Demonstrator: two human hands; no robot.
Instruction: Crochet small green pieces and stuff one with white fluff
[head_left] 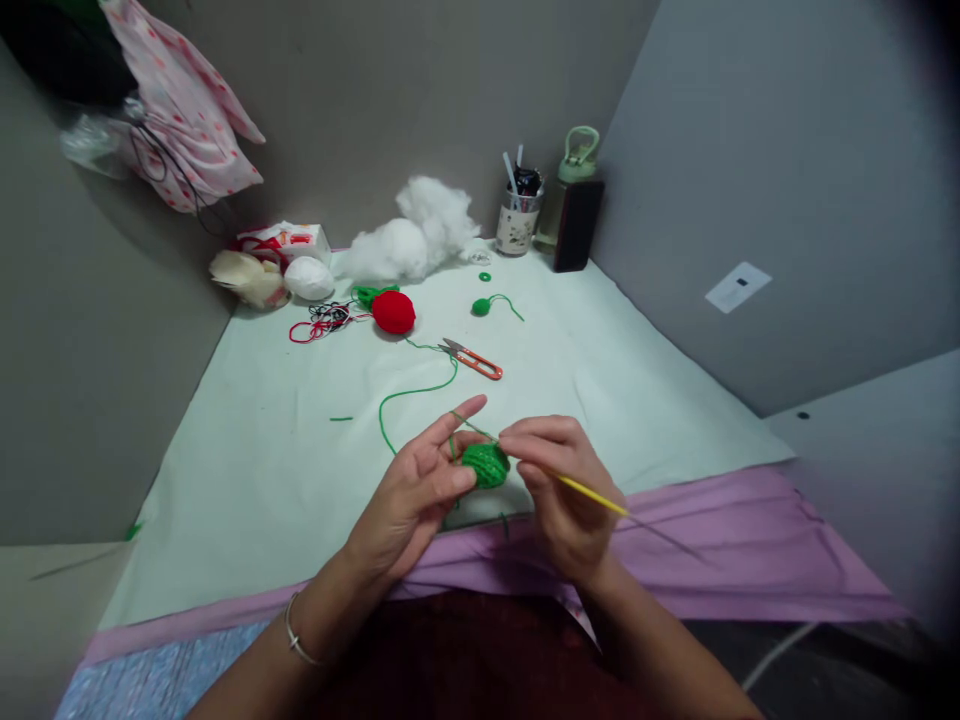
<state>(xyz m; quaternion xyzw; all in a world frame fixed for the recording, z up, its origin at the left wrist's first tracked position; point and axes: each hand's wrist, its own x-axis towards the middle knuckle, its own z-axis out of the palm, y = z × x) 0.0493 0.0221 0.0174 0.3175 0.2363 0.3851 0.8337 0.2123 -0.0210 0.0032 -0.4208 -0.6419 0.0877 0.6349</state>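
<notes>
My left hand [427, 480] pinches a small green crocheted piece [487, 465] between thumb and fingers. Green yarn [405, 393] loops over its raised index finger and trails back across the table. In my right hand [566, 490] is a crochet hook [589, 491] with a yellow handle, gripped like a pencil; its tip meets the right edge of the green piece, partly hidden by my fingers. Orange-handled thread snips [474, 360] lie just beyond the hands. Farther back rests a red ball [394, 312] beside bundled green yarn.
White stuffing [412, 235] sits along the back wall, with a pen cup [517, 220], a green bottle [577, 160] and a dark phone [579, 226] to its right. A small green piece [481, 307] with a yarn tail lies mid-table. Tangled yarn [326, 320] lies left. Grey panels enclose the table.
</notes>
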